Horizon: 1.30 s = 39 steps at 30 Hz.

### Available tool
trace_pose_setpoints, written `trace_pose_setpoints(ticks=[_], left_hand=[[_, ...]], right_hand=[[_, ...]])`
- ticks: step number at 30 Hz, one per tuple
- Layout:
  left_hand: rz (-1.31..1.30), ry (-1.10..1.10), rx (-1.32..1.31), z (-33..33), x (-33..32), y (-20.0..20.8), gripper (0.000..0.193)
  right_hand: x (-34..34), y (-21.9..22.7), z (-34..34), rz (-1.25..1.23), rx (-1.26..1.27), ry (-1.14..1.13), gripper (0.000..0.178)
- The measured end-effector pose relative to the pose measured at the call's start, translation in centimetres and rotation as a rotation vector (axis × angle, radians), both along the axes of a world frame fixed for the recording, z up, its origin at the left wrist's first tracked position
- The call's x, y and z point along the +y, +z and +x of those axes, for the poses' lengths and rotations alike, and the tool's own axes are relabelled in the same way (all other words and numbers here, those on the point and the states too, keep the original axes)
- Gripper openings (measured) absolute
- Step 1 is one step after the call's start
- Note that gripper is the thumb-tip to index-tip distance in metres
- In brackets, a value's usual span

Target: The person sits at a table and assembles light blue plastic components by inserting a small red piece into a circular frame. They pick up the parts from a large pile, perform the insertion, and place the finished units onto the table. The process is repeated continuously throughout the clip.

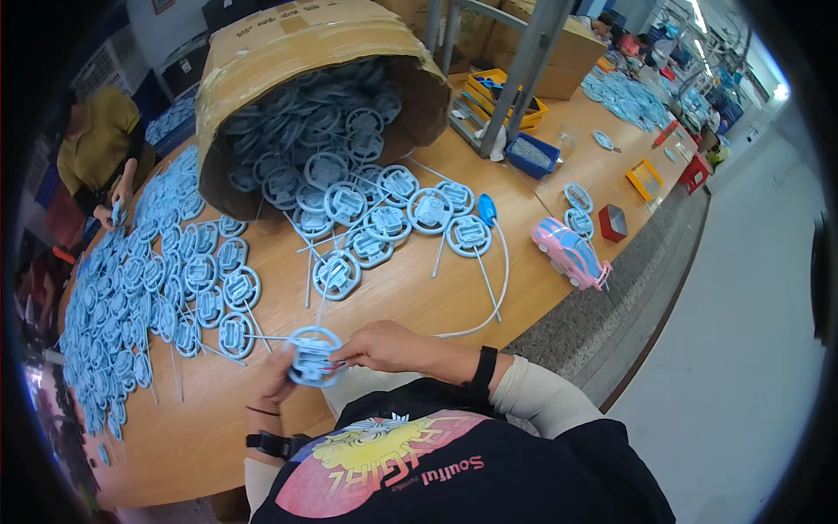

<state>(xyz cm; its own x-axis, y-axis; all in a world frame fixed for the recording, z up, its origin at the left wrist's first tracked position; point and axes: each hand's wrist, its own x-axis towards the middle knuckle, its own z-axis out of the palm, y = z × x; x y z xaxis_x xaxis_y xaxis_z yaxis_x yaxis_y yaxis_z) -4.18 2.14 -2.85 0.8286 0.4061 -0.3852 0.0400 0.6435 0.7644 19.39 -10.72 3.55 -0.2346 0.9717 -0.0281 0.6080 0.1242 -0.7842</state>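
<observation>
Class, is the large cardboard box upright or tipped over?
Tipped: the cardboard box lies with its mouth facing sideways, and blue wheel-shaped parts spill out onto the table.

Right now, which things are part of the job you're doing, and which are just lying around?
Looks like the job:
blue wheel in the left hand, right hand at its edge
wheel pile on the left
cardboard box of wheels

Probably just lying around:
pink toy car
red box
yellow tray

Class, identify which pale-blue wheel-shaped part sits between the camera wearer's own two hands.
The wheel-shaped part between the left hand and right hand; neighbouring parts lie on the table or in the cardboard box.
</observation>
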Motion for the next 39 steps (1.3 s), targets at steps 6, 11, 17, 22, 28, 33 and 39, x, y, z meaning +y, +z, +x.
trace_pose_setpoints(ticks=[6,11,17,22,28,33,39], left_hand=[[-0.444,0.971,-0.540,-4.7,11.0,3.0,0.054],[0.223,0.370,0.166,1.2,13.0,-2.8,0.046],[1.046,0.111,0.913,12.2,8.0,-6.3,0.061],[1.260,0.184,0.897,13.5,6.7,-6.4,0.056],[1.361,0.203,0.785,10.7,5.6,-8.0,0.050],[0.965,0.088,0.756,8.0,1.5,-5.8,0.040],[0.243,0.093,0.495,5.2,1.2,-5.1,0.026]], right_hand=[[0.9,-0.3,3.1,0.005,0.173,-0.155,0.026],[2.3,-2.3,5.5,-0.113,0.039,-0.293,0.027],[6.7,-5.3,7.7,0.127,-0.205,-0.371,0.021],[9.8,-8.2,8.0,0.033,-0.325,-0.243,0.021],[7.3,-10.2,5.2,0.024,-0.218,-0.126,0.024],[4.3,-10.5,3.1,-0.102,-0.089,-0.064,0.027],[2.9,-9.4,2.6,0.013,0.012,-0.052,0.028]])
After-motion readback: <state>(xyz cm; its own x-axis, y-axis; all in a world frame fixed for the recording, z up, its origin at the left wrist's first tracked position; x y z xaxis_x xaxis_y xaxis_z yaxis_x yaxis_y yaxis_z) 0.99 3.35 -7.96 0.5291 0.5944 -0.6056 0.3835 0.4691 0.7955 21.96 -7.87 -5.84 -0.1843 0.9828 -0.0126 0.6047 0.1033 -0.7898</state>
